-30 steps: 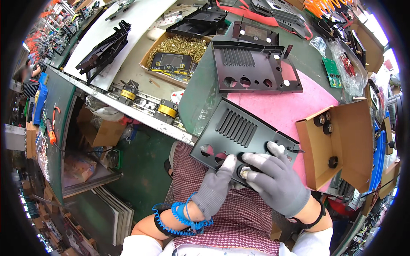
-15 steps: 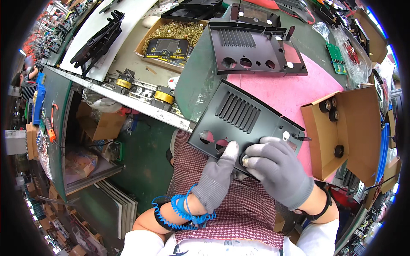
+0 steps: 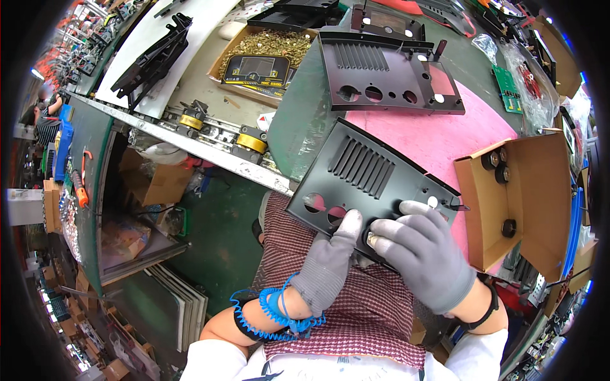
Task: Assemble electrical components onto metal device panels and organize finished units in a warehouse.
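Observation:
A black metal panel [image 3: 400, 186] with a row of louvre slots and round holes lies tilted before me, its near edge over my lap. My gloved left hand [image 3: 327, 265] grips that near edge, thumb on the upper face beside a round hole and fingers hidden beneath. With closed fingertips my gloved right hand [image 3: 427, 257] pinches a small black round part [image 3: 366, 236] at the near edge, right of my left thumb. The fingers cover most of this part, so how it sits in the panel cannot be made out.
A second black panel [image 3: 356, 76] lies beyond, partly on a pink foam sheet [image 3: 473, 130]. To the right an open cardboard box [image 3: 473, 216] holds several black round parts [image 3: 509, 228]. A box of small brass-coloured pieces [image 3: 273, 47] and a conveyor rail [image 3: 222, 159] are at the left.
The whole view has shifted slightly, so everything appears a little further right. My right fingers have turned slightly over the round part; my left grip on the panel looks the same.

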Motion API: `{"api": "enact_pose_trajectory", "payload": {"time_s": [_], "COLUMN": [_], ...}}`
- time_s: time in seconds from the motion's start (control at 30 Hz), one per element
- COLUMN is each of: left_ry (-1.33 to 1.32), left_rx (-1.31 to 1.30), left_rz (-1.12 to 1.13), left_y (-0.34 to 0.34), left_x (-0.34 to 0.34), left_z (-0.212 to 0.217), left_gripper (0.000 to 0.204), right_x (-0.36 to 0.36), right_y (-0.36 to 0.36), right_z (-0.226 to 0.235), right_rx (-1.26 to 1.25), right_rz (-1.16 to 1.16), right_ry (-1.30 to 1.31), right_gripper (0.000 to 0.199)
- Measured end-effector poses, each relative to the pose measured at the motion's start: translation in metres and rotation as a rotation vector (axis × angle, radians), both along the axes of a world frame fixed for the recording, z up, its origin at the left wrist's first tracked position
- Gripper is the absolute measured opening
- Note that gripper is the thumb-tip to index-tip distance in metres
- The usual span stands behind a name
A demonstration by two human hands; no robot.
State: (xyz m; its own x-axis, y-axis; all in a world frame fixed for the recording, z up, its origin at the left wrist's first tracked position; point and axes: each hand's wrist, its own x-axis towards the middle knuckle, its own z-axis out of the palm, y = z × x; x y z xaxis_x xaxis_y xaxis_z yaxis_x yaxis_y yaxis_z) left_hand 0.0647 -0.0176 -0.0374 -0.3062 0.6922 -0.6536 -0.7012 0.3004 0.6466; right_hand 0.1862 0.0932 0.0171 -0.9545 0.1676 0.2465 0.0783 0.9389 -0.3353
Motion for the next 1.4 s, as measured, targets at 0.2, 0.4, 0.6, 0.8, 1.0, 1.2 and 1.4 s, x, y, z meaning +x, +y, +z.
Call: {"api": "enact_pose_trajectory", "payload": {"time_s": [0.2,0.4,0.6,0.8,1.0,1.2,1.4], "left_ry": [-0.011,-0.011,-0.035,0.055,0.192,-0.039,-0.031], "left_rx": [-0.059,-0.012,-0.088,-0.039,-0.048,-0.065,-0.025], "left_rz": [-0.002,-0.034,-0.064,-0.011,-0.123,-0.050,-0.104], "left_y": [0.000,0.001,0.000,-0.001,-0.002,-0.001,-0.001], "left_x": [-0.001,-0.001,-0.002,-0.001,-0.002,0.000,-0.004], "left_z": [0.001,-0.002,-0.002,-0.003,-0.004,-0.001,-0.002], "left_gripper": [0.035,0.036,0.037,0.041,0.042,0.027,0.039], "right_x": [0.001,0.000,0.002,0.001,-0.001,0.002,-0.004], "right_y": [0.002,-0.013,0.006,0.000,-0.007,-0.001,-0.007], "right_z": [-0.003,-0.001,0.006,-0.004,-0.002,0.004,-0.001], "right_rx": [0.017,-0.041,-0.056,0.105,-0.047,-0.027,0.041], "right_rz": [0.036,-0.100,-0.013,0.039,-0.074,-0.091,-0.109], "right_ry": [0.000,-0.105,-0.073,0.003,-0.043,-0.035,-0.132], "right_gripper": [0.026,0.023,0.022,0.024,0.022,0.026,0.018]}}
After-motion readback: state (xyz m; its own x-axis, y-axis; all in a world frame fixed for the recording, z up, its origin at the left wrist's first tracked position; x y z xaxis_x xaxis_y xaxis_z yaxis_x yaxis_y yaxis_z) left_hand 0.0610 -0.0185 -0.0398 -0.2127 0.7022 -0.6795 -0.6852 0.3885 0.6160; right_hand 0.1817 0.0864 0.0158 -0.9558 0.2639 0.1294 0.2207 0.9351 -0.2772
